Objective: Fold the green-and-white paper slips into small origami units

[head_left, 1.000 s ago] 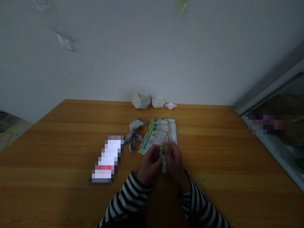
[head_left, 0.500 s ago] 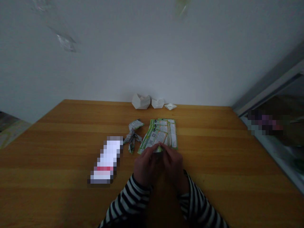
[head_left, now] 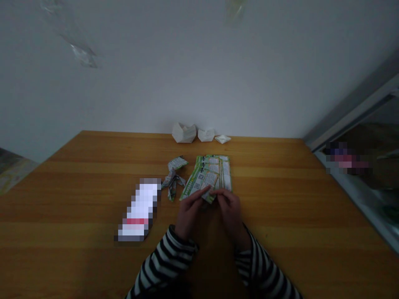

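Observation:
Between my hands is a small folded piece of printed paper [head_left: 209, 197], green and white. My left hand [head_left: 189, 210] pinches its left side with thumb and fingers. On the other side my right hand [head_left: 229, 207] has its fingertips closed on the paper's right edge. Just beyond the fingertips lies a fanned stack of green-and-white printed leaflets [head_left: 205, 176]. Left of the stack are a folded printed-paper shape [head_left: 177, 163] and, nearer me, a paper figure with several pointed arms [head_left: 173, 182]. My fingers hide part of the held paper.
A phone [head_left: 140, 209] with a blurred, lit screen lies on the wooden table [head_left: 274, 182] to the left. Along the wall stand a large white folded-paper piece [head_left: 183, 133], a smaller one [head_left: 206, 135] and a flat white paper boat [head_left: 222, 139]. A metal-framed opening is at right.
My hands have moved slightly apart, and the folded paper between them shows more and is turned with a corner toward me. The view has shifted a little.

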Tool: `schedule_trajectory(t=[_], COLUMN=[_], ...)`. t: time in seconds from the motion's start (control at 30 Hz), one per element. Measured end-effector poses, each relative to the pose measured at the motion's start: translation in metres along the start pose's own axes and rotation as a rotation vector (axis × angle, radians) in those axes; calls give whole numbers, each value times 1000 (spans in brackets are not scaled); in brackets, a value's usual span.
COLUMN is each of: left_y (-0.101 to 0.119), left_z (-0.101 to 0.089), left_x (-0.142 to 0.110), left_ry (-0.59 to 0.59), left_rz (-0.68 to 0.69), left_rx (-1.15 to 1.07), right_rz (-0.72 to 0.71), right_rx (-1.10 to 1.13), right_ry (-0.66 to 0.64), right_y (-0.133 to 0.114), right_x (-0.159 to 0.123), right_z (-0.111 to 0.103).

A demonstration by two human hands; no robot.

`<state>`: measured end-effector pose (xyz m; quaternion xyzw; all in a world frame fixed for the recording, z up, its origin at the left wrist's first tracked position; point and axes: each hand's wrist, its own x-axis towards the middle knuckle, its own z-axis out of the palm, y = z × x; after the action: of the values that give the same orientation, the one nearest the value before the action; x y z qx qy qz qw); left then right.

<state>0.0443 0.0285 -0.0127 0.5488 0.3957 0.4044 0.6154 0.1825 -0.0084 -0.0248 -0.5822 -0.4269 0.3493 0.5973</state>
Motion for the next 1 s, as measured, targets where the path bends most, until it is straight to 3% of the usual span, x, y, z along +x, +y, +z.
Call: schedule_trajectory(t=[0.13, 0.27, 0.43, 0.63, 0.77, 1.0], left_y=[1, -2, -10, -12, -13, -2], left_z=[2, 5, 3, 3, 2, -2], left_x=[0, -1, 1, 2, 2, 4], left_ry=[-20, 44, 32, -3, 7, 124], left_rz=[-23, -9, -103, -118, -147, -91], left_rx=[-62, -53, -199, -312, -286, -34], right_rz=[-79, -87, -97, 116, 100, -30], right_rx=[-54, -107, -102, 77, 97, 12], right_ry=[-86, -147, -198, -110, -131, -210], right_y=[0, 3, 7, 6, 5, 6], right_x=[2, 3, 0, -1, 0, -5], right_z=[0, 1, 1, -1, -3, 1])
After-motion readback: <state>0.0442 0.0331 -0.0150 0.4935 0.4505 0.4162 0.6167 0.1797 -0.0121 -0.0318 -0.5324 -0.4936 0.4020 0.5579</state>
